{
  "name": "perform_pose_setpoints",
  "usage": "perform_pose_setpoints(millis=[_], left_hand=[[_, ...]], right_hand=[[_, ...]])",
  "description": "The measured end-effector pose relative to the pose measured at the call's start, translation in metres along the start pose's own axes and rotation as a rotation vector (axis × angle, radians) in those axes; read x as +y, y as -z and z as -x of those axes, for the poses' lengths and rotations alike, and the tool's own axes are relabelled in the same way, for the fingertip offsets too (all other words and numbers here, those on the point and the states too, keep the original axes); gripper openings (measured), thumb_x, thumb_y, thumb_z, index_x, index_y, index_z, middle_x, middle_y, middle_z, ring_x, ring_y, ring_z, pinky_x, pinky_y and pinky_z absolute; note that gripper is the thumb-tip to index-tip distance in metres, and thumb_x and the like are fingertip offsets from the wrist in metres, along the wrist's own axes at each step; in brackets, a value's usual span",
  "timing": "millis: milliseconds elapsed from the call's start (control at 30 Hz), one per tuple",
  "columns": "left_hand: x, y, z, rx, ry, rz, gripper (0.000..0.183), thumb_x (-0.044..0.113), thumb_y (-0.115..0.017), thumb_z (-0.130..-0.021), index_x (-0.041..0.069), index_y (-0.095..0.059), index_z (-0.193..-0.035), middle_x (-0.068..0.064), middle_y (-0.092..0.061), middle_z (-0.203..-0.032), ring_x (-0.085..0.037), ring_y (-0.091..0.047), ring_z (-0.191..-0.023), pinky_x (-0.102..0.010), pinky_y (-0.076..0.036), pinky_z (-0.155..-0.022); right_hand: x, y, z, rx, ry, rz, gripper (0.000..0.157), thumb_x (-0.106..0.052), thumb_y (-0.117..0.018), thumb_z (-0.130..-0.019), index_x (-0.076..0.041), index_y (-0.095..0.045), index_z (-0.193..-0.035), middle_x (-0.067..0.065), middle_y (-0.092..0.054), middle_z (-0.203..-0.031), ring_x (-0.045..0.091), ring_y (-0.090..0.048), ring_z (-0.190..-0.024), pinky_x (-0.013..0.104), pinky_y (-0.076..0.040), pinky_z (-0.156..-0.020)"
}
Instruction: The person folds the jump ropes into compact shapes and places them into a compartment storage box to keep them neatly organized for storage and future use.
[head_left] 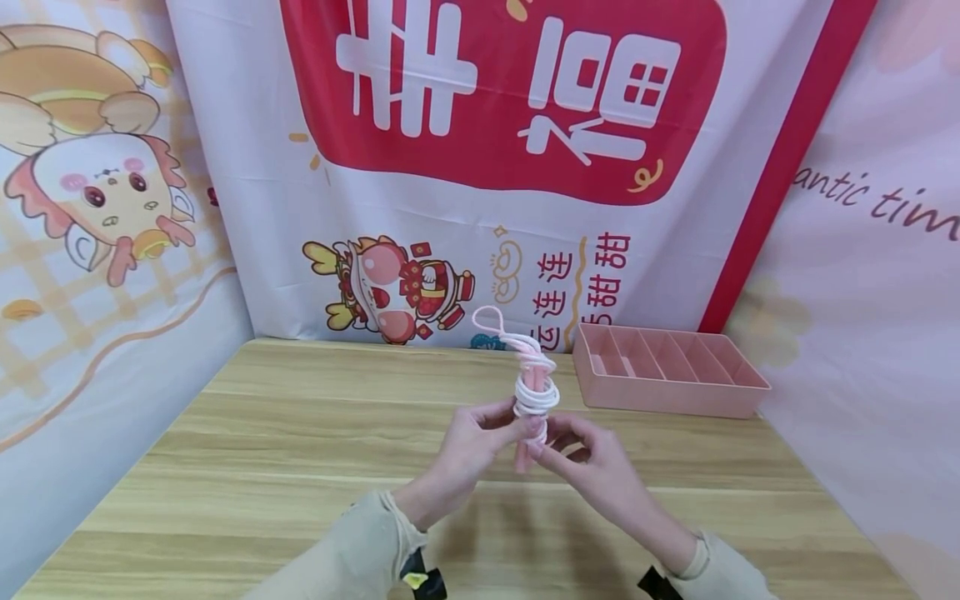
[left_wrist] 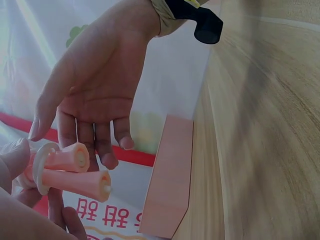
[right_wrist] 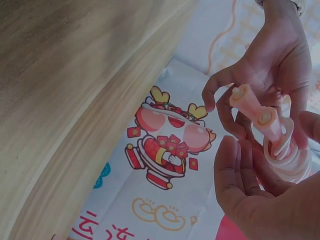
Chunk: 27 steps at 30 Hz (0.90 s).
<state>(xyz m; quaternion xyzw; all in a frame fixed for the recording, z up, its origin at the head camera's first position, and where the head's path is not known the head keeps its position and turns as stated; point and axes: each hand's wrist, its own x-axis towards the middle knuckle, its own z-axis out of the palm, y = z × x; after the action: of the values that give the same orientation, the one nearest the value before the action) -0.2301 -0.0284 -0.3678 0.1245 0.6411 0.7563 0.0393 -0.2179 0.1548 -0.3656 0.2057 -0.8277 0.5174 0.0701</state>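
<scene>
A jump rope (head_left: 536, 392), its white cord wound in coils around two pink handles (head_left: 522, 458), is held above the table, with a cord loop (head_left: 489, 317) sticking out at the top. My left hand (head_left: 474, 446) grips the lower part of the bundle, thumb across the front. From the other side, my right hand (head_left: 592, 467) pinches the bundle's lower end between thumb and fingers, just under the left thumb. In the left wrist view, both handle ends (left_wrist: 104, 186) poke out past a white coil (left_wrist: 46, 167). The right wrist view shows the coils (right_wrist: 287, 155) between the hands.
A pink divided box (head_left: 667, 396) stands at the back right of the wooden table (head_left: 315, 450). Behind it hangs a printed cloth (head_left: 420, 200) with red and white patterns, and similar cloths line the left and right sides.
</scene>
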Motion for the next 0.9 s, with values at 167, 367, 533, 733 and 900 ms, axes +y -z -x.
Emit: perform_pose_setpoints(millis=[167, 367, 533, 733, 900], left_hand=[[-0.0005, -0.0037, -0.0001, 0.004, 0.004, 0.027, 0.041, 0.025, -0.079, -0.085, 0.012, -0.07, -0.123, -0.005, -0.07, -0.114, -0.019, -0.062, -0.11, -0.043, -0.041, -0.101], [-0.0009, -0.0084, -0.0007, -0.004, -0.008, 0.038, 0.037, 0.023, -0.079, -0.086, 0.01, -0.072, -0.119, -0.006, -0.071, -0.108, -0.019, -0.063, -0.107, -0.041, -0.041, -0.099], [-0.001, -0.0076, -0.0003, -0.008, -0.008, 0.03, 0.036, 0.023, -0.079, -0.086, 0.01, -0.072, -0.118, -0.006, -0.072, -0.108, -0.019, -0.063, -0.108, -0.042, -0.041, -0.1], [-0.0006, -0.0068, 0.0003, -0.017, 0.003, 0.025, 0.036, 0.024, -0.079, -0.086, 0.009, -0.072, -0.118, -0.006, -0.071, -0.109, -0.019, -0.062, -0.109, -0.043, -0.039, -0.1], [-0.0001, -0.0071, 0.0007, -0.017, 0.01, 0.029, 0.036, 0.025, -0.078, -0.086, 0.01, -0.072, -0.118, -0.006, -0.071, -0.11, -0.019, -0.061, -0.11, -0.044, -0.039, -0.101]], right_hand=[[-0.0011, -0.0028, 0.0011, 0.008, 0.006, 0.002, 0.031, -0.028, -0.079, -0.085, -0.012, -0.07, -0.11, 0.001, -0.067, -0.087, 0.023, -0.063, -0.081, 0.031, -0.054, -0.065], [-0.0031, -0.0027, 0.0021, 0.043, 0.043, 0.002, 0.022, -0.023, -0.078, -0.086, -0.011, -0.072, -0.103, -0.001, -0.068, -0.084, 0.019, -0.064, -0.078, 0.032, -0.054, -0.065], [0.0008, -0.0005, 0.0028, 0.003, 0.035, -0.057, 0.017, -0.023, -0.077, -0.087, -0.012, -0.073, -0.1, 0.0, -0.069, -0.084, 0.02, -0.065, -0.076, 0.031, -0.055, -0.064], [0.0055, 0.0002, 0.0023, -0.039, 0.026, -0.08, 0.016, -0.024, -0.077, -0.088, -0.012, -0.072, -0.098, 0.001, -0.069, -0.083, 0.017, -0.063, -0.071, 0.031, -0.053, -0.062], [0.0048, 0.0006, 0.0024, -0.043, 0.003, -0.121, 0.017, -0.022, -0.076, -0.088, -0.01, -0.072, -0.099, 0.003, -0.069, -0.084, 0.018, -0.064, -0.073, 0.033, -0.055, -0.065]])
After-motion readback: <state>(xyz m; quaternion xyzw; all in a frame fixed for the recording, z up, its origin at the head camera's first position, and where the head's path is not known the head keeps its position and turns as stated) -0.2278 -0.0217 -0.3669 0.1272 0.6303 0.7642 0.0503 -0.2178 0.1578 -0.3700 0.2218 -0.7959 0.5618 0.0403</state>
